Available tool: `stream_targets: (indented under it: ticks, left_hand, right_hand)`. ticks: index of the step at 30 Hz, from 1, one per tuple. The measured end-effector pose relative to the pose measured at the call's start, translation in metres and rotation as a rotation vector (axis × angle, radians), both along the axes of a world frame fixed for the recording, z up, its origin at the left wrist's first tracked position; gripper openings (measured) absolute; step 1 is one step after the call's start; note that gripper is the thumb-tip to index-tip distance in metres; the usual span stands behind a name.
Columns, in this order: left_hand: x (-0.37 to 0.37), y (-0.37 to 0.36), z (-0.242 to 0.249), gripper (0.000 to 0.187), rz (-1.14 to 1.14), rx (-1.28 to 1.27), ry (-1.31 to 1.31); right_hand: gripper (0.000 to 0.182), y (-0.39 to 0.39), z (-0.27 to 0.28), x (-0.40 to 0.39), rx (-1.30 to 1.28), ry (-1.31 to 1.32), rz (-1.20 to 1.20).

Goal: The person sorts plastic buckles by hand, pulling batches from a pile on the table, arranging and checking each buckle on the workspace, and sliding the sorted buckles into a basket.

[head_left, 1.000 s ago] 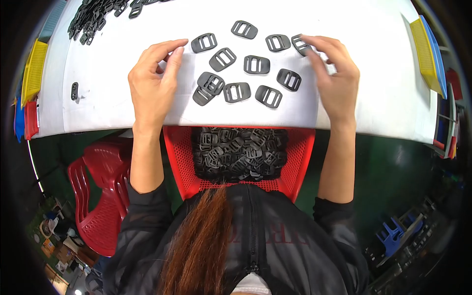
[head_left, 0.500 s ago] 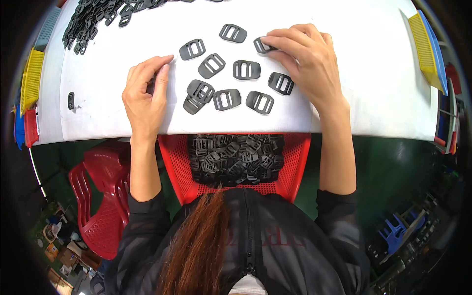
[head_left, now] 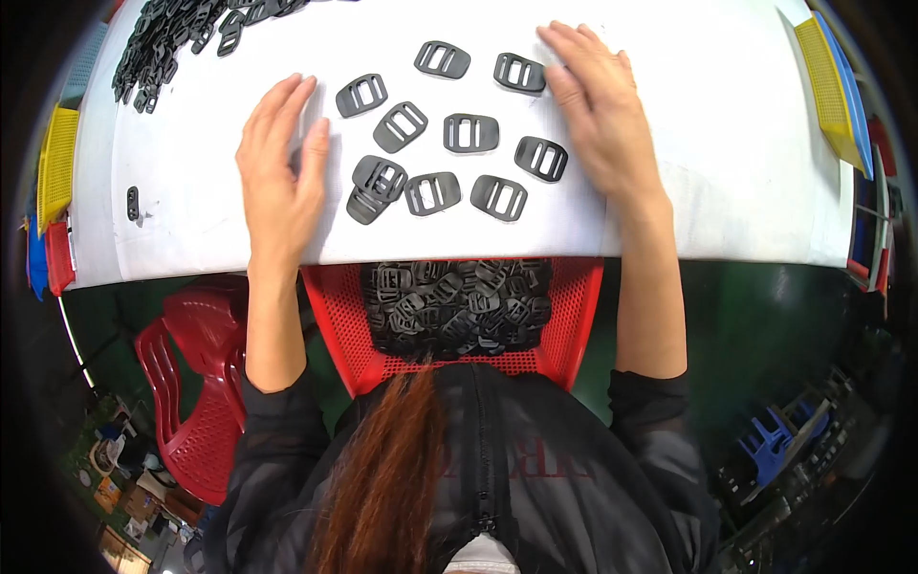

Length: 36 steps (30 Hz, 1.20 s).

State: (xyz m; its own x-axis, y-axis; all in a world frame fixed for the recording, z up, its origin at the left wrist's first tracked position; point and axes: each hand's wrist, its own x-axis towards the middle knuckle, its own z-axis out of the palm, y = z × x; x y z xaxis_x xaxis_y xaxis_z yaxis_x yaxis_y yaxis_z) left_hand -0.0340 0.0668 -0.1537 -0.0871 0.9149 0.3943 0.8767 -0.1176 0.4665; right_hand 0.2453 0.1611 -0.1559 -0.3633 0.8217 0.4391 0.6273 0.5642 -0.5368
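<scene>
While both my left hand (head_left: pixel 277 187) and right hand (head_left: pixel 601 115) lie flat, open, empty beside the black plastic slide buckles (head_left: pixel 460 133), these look light, stiff; pinch by edges.

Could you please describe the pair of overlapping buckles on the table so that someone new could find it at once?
On the white table, a loose group of black buckles lies between the left hand and the right hand. At the group's lower left, nearest the left hand, is the stacked pair. Only there does one buckle lie on another; the rest lie singly.
</scene>
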Motion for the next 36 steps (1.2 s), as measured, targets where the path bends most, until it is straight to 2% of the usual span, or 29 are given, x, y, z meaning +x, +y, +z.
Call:
stream_targets:
  ticks: [2, 5, 7, 11, 17, 21, 23, 24, 26, 27, 28, 30, 32, 33, 36]
  left_hand:
    - [0.004, 0.008, -0.002, 0.048, -0.068, -0.083, 0.035]
    - [0.031, 0.024, -0.001, 0.054, -0.149, -0.126, 0.100]
    - [0.042, 0.033, -0.002, 0.055, -0.233, -0.121, 0.119]
    - [0.046, 0.022, -0.002, 0.049, -0.364, -0.095, -0.001]
    - [0.054, -0.058, 0.016, 0.041, -0.460, -0.144, -0.236]
    - [0.049, -0.078, 0.041, 0.025, -0.580, -0.282, -0.495]
    - [0.049, -0.052, 0.054, 0.025, -0.610, -0.228, -0.476]
    - [0.051, -0.035, 0.059, 0.025, -0.623, -0.208, -0.467]
    - [0.060, 0.021, 0.056, 0.020, -0.668, -0.098, -0.414]
    - [0.066, 0.051, 0.051, 0.017, -0.672, -0.182, -0.491]
    - [0.073, 0.079, 0.040, 0.016, -0.681, -0.177, -0.452]
    - [0.085, 0.125, 0.017, 0.015, -0.686, -0.181, -0.387]
    - [0.091, 0.127, 0.014, 0.013, -0.667, -0.100, -0.302]
    - [0.094, 0.129, 0.013, 0.013, -0.661, -0.057, -0.261]
    - [0.088, 0.132, 0.014, 0.011, -0.681, -0.133, -0.322]
  right_hand:
    - [0.037, -0.005, -0.003, -0.010, 0.009, -0.093, 0.043]
    - [0.042, -0.007, -0.003, -0.024, 0.013, -0.123, 0.125]
    - [0.044, -0.010, -0.004, -0.035, -0.025, -0.048, 0.195]
    - [0.046, -0.038, -0.001, -0.052, -0.015, -0.017, 0.238]
    - [0.045, -0.107, 0.014, -0.027, -0.105, 0.039, 0.320]
    - [0.047, -0.128, 0.042, -0.008, -0.307, 0.043, 0.434]
    - [0.045, -0.113, 0.056, 0.003, -0.483, 0.103, 0.499]
    - [0.039, -0.091, 0.057, 0.007, -0.297, 0.053, 0.429]
    - [0.029, -0.021, 0.056, 0.012, -0.091, 0.094, 0.292]
    - [0.025, 0.025, 0.058, 0.016, -0.010, 0.042, 0.217]
    - [0.025, 0.075, 0.049, 0.022, 0.031, 0.061, 0.148]
    - [0.033, 0.177, 0.023, 0.035, 0.064, 0.135, 0.033]
    - [0.040, 0.255, 0.003, 0.041, -0.009, 0.211, -0.079]
    - [0.042, 0.288, -0.003, 0.043, -0.012, 0.226, -0.128]
    - [0.051, 0.352, -0.007, 0.026, 0.003, 0.169, -0.120]
